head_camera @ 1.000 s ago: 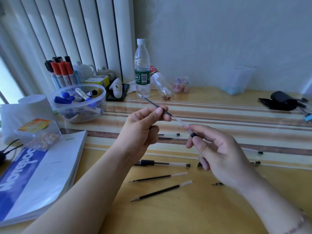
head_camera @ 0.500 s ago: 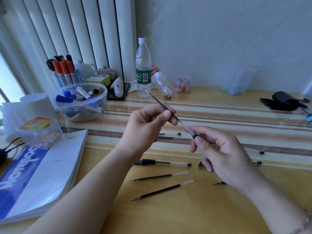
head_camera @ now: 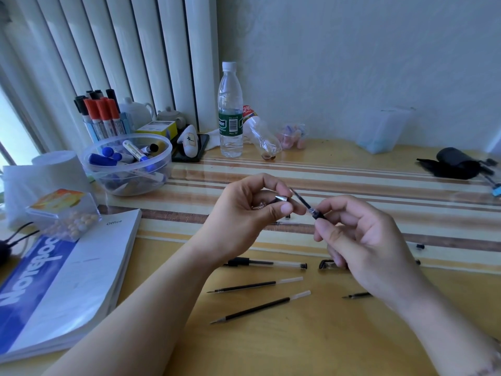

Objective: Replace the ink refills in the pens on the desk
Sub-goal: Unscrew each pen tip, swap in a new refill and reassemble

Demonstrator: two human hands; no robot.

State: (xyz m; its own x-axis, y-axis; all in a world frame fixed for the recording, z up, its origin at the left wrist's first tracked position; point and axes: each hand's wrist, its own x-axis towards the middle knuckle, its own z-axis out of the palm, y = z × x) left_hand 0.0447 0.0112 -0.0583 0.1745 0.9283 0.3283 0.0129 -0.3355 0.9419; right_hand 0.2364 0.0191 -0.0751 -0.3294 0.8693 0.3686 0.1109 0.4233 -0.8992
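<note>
My left hand pinches a small silver tip. My right hand holds the pen above the desk. Two refills lie below. Markers fill the clear bowl.

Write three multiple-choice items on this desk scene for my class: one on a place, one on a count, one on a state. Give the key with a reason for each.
1. Where does the upright water bottle stand?
A. behind the hands, by the wall
B. on the notebook
C. in the bowl

2. How many loose refills lie whole on the desk in front of the assembled pen?
A. none
B. two
C. five

3. What does the right hand hold?
A. nothing
B. a marker
C. a pen barrel with a refill sticking out

Key: A, it stands at the desk's back edge; B, two lie side by side; C, a dark rod projects from the pinched barrel.
</note>
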